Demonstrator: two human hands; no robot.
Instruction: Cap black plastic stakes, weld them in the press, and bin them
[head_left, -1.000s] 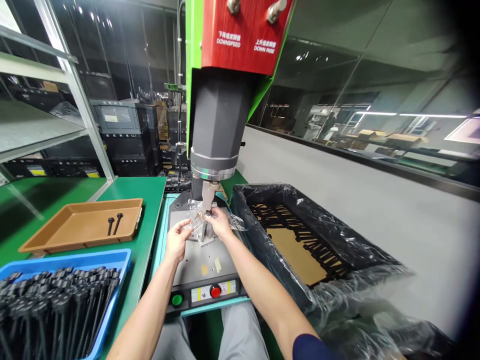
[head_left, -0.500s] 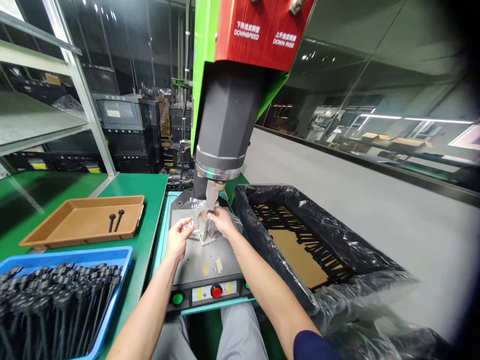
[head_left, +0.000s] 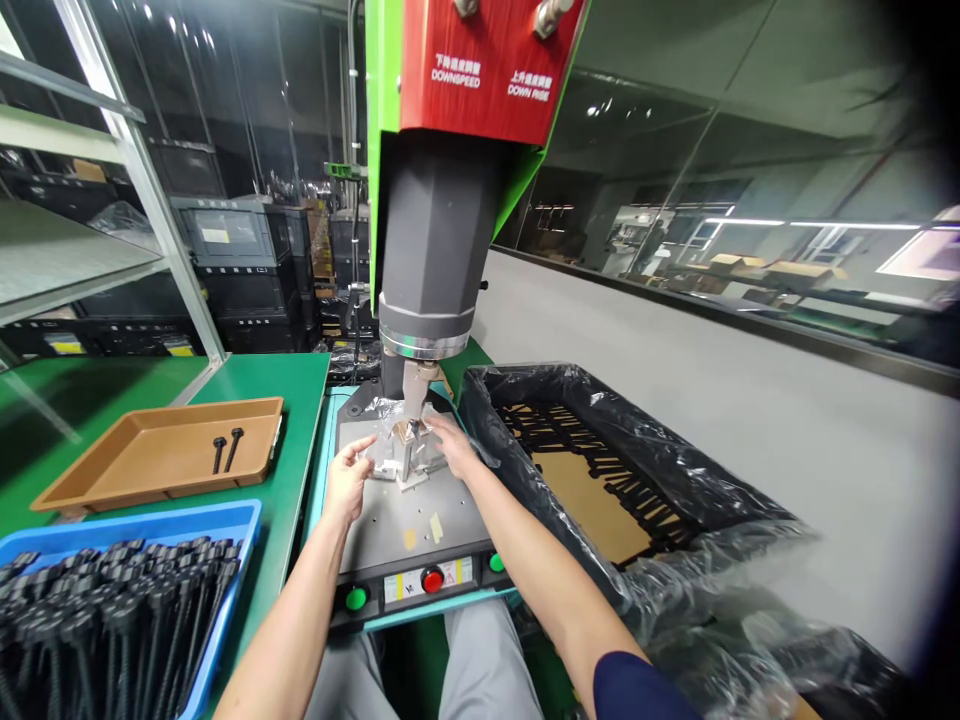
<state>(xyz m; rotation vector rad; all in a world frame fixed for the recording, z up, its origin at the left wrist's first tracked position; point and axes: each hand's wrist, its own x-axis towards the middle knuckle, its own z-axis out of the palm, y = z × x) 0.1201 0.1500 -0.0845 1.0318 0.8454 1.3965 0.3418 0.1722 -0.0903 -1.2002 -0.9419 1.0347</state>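
Observation:
Under the head of a press, a small metal fixture [head_left: 407, 465] stands on the grey base plate [head_left: 375, 535]. A small black part [head_left: 413, 427] sits at its top, just below the metal horn [head_left: 415, 388]. My right hand [head_left: 454, 448] is close beside the fixture on the right, fingers stretched out and holding nothing visible. To the left of the fixture, my left hand [head_left: 348, 484] hovers with index finger and thumb apart and nothing visible between them. Clear plastic film [head_left: 384, 455] lies around the fixture.
At the left, a blue tray [head_left: 251, 520] holds many black ribbed parts, and a brown tray [head_left: 157, 450] has two black bolt-like parts. A bin lined with black plastic [head_left: 480, 400] stands right, with black parts inside. Green buttons [head_left: 356, 598] and a red button [head_left: 432, 580] line the press front.
My right hand has let go of the small black part and drawn back slightly right, fingers opening. My left hand stays left of the fixture. The view has shifted a little.

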